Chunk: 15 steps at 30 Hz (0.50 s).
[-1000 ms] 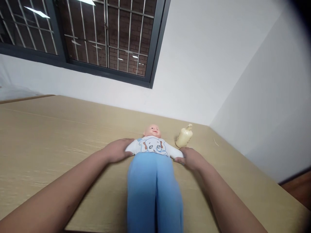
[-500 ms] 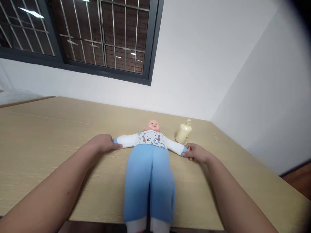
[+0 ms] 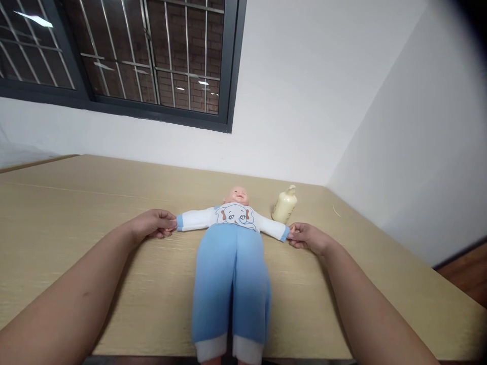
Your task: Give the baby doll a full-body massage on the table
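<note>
A baby doll (image 3: 238, 195) lies on its back on the wooden table, arms spread out to both sides. It wears a white top (image 3: 235, 217) with an elephant print and blue cuffs, and blue trousers (image 3: 216, 268) with white cuffs. My left hand (image 3: 158, 223) is closed round the doll's hand just past the left-hand cuff. At the other side, my right hand (image 3: 307, 237) pinches the doll's hand beyond its blue cuff. The doll's feet reach past the near table edge and are mostly cut off by the frame.
A cream pump bottle (image 3: 285, 204) stands near the doll's right-hand sleeve, close to my right hand. Beyond the table (image 3: 114, 177) are a white wall (image 3: 289, 101) and a dark-framed window (image 3: 228, 76) with metal bars. A thin pale strand (image 3: 336, 210) lies at the right.
My left hand has shifted from the sleeve cuff outward onto the doll's hand. My right hand has also slid slightly off the cuff. The view has moved a little.
</note>
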Available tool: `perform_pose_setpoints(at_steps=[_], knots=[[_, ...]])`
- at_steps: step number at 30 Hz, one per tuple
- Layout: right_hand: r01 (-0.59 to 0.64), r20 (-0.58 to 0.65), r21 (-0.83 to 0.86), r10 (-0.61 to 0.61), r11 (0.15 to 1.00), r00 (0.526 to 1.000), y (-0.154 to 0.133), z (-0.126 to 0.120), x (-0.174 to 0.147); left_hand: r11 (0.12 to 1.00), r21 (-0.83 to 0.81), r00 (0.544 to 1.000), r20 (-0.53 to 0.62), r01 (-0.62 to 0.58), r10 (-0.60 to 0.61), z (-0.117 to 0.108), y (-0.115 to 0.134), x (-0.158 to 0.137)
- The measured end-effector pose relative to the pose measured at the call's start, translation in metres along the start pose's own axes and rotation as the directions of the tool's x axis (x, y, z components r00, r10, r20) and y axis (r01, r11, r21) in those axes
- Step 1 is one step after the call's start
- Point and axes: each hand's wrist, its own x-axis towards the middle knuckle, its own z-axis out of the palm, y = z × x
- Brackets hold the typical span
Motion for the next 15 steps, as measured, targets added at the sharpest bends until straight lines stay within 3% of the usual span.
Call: perform_pose_setpoints(at_steps=[15], knots=[[-0.028,0.004,-0.008,0.028,1.000,1.000,-0.0005,-0.0021,0.0020,1.000,-0.006,0.997,-0.082,0.000,0.000,0.0042,0.0018,0.0009]])
